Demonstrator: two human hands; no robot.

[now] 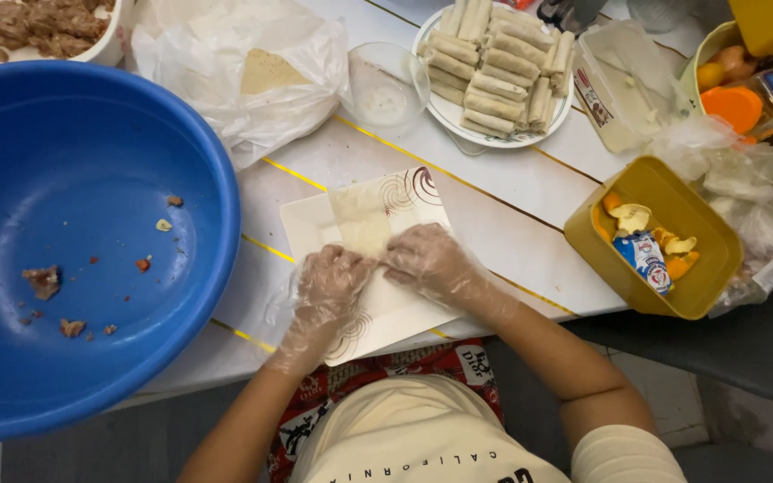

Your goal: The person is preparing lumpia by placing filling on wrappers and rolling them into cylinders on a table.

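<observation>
**Gloved hands folding a wrapper on a square plate**

Large blue basin [73, 233] at left, a few filling scraps inside. White striped surface [503, 206] beneath everything. Yellow tub [583, 234] at right, holding peelings and a small packet. Round plate of finished rolls [496, 67] far, right of centre. Square white plate [386, 309] near, in the middle. Left hand [328, 286] and right hand [427, 259], both in clear gloves, fingers curled narrow, pinching the near edge of a thin pale wrapper [360, 219] lying on that plate.
</observation>
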